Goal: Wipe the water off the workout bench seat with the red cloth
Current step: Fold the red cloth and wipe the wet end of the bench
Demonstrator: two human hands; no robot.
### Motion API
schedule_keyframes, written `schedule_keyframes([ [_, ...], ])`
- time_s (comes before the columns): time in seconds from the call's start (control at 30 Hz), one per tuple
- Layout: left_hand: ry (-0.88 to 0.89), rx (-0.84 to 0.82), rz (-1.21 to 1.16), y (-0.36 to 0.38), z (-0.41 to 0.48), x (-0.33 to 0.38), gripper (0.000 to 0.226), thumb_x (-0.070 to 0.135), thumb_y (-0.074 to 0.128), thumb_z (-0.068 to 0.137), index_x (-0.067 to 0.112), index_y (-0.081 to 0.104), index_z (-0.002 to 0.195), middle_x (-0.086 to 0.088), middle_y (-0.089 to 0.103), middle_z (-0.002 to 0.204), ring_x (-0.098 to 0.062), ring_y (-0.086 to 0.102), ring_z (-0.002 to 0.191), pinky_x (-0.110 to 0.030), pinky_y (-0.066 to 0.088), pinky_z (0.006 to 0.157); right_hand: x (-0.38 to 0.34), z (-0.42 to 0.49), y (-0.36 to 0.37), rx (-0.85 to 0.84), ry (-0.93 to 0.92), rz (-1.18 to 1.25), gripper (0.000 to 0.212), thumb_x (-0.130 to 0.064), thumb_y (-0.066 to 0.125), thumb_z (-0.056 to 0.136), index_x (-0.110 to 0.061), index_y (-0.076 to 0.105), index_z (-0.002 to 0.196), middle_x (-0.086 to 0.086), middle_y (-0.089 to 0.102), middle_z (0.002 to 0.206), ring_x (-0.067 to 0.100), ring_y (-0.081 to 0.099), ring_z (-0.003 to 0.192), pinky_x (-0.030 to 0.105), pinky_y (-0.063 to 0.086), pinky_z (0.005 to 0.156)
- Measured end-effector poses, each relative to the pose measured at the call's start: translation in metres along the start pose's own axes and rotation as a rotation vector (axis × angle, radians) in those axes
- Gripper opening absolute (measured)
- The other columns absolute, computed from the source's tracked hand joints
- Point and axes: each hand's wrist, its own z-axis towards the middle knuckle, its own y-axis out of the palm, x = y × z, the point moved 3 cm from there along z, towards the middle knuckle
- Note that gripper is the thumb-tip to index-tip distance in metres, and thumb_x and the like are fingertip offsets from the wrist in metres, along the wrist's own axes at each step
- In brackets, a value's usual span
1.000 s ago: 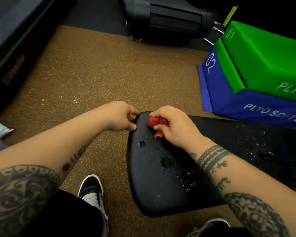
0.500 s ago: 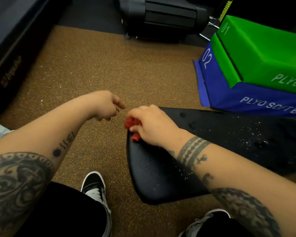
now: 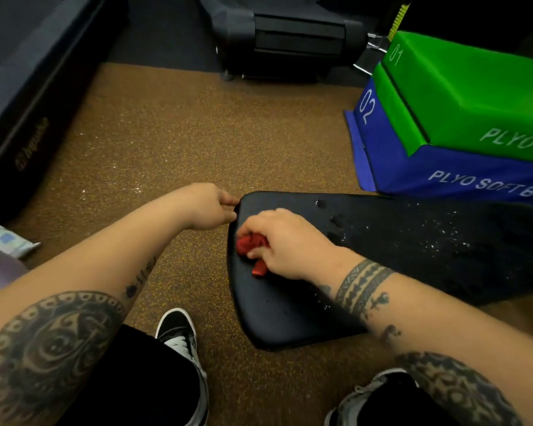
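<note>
The black workout bench seat [image 3: 290,312] runs from the lower middle to the right edge. My right hand [image 3: 285,241] grips the bunched red cloth [image 3: 250,245] and presses it on the seat near its left end. My left hand [image 3: 208,207] has curled fingers pinching the seat's far left edge. Water drops [image 3: 336,221] lie just beyond my right hand, and a spray of fine droplets [image 3: 440,238] covers the seat further right. The seat near me looks mostly dry, with a few drops by my right forearm.
Stacked green [image 3: 462,96] and blue [image 3: 413,167] plyo soft boxes stand right behind the seat. A black machine base [image 3: 290,41] sits at the back and a dark padded mat [image 3: 28,96] at the left. My shoes [image 3: 179,333] rest on brown speckled floor.
My left hand, off the seat half a second ago, has come back to its far left edge. My right hand has slid the cloth from the left rim slightly inward on the seat.
</note>
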Motion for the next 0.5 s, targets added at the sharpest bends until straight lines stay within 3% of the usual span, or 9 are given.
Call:
schedule_keyframes([
  [0.1,-0.035,0.027,-0.058,0.020,-0.015,0.008,0.063,0.037,0.059,0.094,0.028,0.037,0.152,-0.004,0.061,0.138,-0.027,0.059,0.124,-0.032,0.046,0.099,0.007,-0.015,-0.018,-0.079,0.024,0.001,0.034,-0.030,0.078,0.080,-0.033,0.067,0.112,-0.007,0.070,0.109,0.020,0.062,0.104,0.035,0.048,0.091],
  [0.2,-0.114,-0.031,-0.282,0.043,-0.028,0.013,0.059,0.025,0.055,0.097,0.028,0.032,0.151,-0.012,0.066,0.120,-0.035,0.070,0.097,-0.045,0.058,0.077,0.022,-0.019,-0.025,0.143,0.174,0.093,0.038,-0.031,0.075,0.082,-0.030,0.065,0.118,-0.001,0.070,0.115,0.023,0.061,0.110,0.033,0.046,0.094],
  [0.27,-0.145,-0.031,-0.439,0.052,-0.029,0.014,0.055,0.016,0.055,0.097,0.029,0.036,0.147,-0.013,0.067,0.113,-0.037,0.071,0.092,-0.050,0.059,0.074,0.020,-0.020,-0.013,0.185,0.193,0.061,0.039,-0.032,0.075,0.082,-0.029,0.063,0.119,0.002,0.069,0.115,0.027,0.061,0.108,0.036,0.046,0.094],
  [0.33,-0.151,0.006,-0.518,0.054,-0.028,0.014,0.053,0.010,0.055,0.097,0.028,0.041,0.145,-0.016,0.067,0.108,-0.037,0.071,0.084,-0.049,0.060,0.069,0.009,-0.023,0.006,0.166,0.127,-0.038,0.036,-0.033,0.073,0.082,-0.027,0.062,0.116,0.003,0.067,0.110,0.031,0.060,0.102,0.041,0.047,0.091],
  [0.4,-0.139,0.035,-0.516,0.052,-0.026,0.014,0.043,0.007,0.058,0.095,0.022,0.050,0.136,-0.016,0.067,0.101,-0.031,0.067,0.070,-0.040,0.059,0.055,-0.004,-0.032,0.013,0.141,0.028,-0.083,0.032,-0.033,0.072,0.083,-0.026,0.061,0.112,0.004,0.066,0.106,0.032,0.059,0.096,0.044,0.049,0.086],
  [0.5,-0.156,0.012,-0.495,0.047,-0.025,0.008,0.040,0.010,0.061,0.095,0.022,0.054,0.132,-0.010,0.068,0.105,-0.028,0.071,0.068,-0.035,0.059,0.053,-0.018,-0.048,0.005,-0.056,-0.139,-0.075,0.034,-0.032,0.075,0.081,-0.029,0.062,0.112,0.000,0.068,0.108,0.027,0.061,0.098,0.040,0.049,0.085],
])
